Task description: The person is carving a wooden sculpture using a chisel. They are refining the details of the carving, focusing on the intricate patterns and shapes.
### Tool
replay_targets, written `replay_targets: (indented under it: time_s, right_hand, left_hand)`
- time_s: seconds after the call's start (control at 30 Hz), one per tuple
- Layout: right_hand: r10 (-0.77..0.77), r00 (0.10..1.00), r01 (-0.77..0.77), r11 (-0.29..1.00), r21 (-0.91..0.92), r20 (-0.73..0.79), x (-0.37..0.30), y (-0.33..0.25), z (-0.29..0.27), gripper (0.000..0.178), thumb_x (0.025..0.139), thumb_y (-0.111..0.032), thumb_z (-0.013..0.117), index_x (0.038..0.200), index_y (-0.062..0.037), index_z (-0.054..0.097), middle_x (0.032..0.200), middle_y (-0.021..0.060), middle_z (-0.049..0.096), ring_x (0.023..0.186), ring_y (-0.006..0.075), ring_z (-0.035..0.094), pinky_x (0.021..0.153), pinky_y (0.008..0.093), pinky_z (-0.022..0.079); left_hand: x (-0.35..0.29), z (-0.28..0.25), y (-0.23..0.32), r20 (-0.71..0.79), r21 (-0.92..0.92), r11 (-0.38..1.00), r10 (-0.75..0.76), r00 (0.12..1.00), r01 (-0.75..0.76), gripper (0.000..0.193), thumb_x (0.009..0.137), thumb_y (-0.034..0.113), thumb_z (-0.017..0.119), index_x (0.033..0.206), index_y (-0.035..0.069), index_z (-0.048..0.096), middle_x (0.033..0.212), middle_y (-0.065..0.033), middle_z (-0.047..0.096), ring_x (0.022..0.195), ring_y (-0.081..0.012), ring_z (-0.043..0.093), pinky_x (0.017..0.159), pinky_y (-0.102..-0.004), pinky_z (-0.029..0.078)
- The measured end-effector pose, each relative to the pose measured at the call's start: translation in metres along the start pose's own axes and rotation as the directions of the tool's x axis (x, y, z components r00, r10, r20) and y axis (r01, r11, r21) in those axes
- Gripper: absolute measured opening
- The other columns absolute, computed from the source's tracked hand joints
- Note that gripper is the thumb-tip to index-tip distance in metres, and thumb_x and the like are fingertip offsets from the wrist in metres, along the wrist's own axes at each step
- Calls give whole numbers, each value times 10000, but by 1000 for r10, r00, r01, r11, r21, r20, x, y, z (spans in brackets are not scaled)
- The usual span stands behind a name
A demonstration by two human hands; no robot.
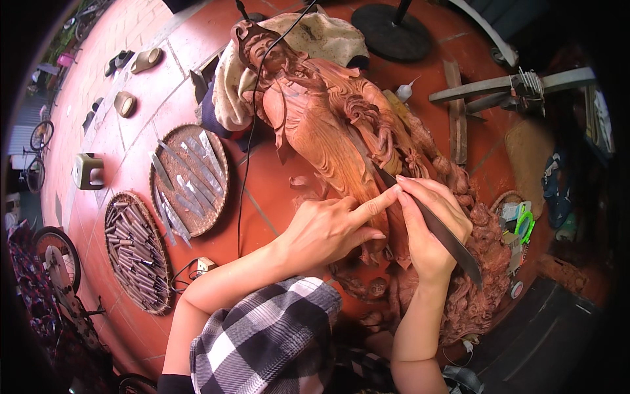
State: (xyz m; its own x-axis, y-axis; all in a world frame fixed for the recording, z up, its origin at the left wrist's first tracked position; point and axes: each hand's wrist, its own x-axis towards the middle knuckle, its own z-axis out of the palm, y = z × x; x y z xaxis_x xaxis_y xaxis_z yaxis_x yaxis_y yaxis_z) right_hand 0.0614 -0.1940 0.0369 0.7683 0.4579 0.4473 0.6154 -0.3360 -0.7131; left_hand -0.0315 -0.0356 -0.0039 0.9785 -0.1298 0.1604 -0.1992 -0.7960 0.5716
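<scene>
A carved wooden statue [305,125] of a robed figure lies on its back in front of me, its head away from me and its lower robe by my hands. My right hand [430,230] grips a long, dark, flat carving blade [456,248], whose narrow end points at the robe folds. The wide end sticks out past my palm, toward me. My left hand [331,226] rests over the robe with its index finger stretched out, the fingertip against the blade by my right fingertips. Its thumb is extended and the other fingers curl loosely, holding nothing.
Left of the statue, one round woven tray [226,177] bears flat metal blades; another [164,289] bears many handled chisels. A black cable [244,190] crosses the statue's head and the tiled floor. Pale cloth [328,36] lies beneath the head. A wooden clamp-like frame [485,90] stands right.
</scene>
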Motion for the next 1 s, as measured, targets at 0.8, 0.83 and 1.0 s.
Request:
replay_targets:
  time_s: [0.8, 0.83, 1.0]
  right_hand:
    - [-1, 995, -6, 997, 71, 102, -2, 4, 2, 186, 827, 17, 706, 1011, 44, 713, 959, 159, 730, 1059, 342, 680, 975, 442, 493]
    - [1, 993, -8, 998, 65, 117, -2, 5, 3, 188, 822, 18, 710, 1008, 43, 715, 960, 157, 731, 1059, 340, 681, 976, 441, 492]
    - [39, 995, -44, 998, 49, 89, 1, -1, 8, 205, 813, 44, 703, 1017, 39, 720, 971, 150, 735, 1050, 331, 686, 927, 410, 527]
  left_hand:
    - [-4, -9, -2, 47, -77, 997, 26, 999, -22, 701, 846, 329, 706, 1468, 171, 424, 829, -89, 609, 701, -264, 657, 576, -373, 528]
    - [-5, -9, -3, 30, -70, 997, 24, 999, -22, 703, 845, 327, 706, 1469, 171, 422, 822, -89, 604, 700, -267, 654, 581, -374, 527]
    - [-4, -3, -4, -19, -50, 999, -11, 1000, 10, 709, 840, 320, 711, 1469, 166, 421, 814, -91, 597, 714, -277, 648, 602, -376, 527]
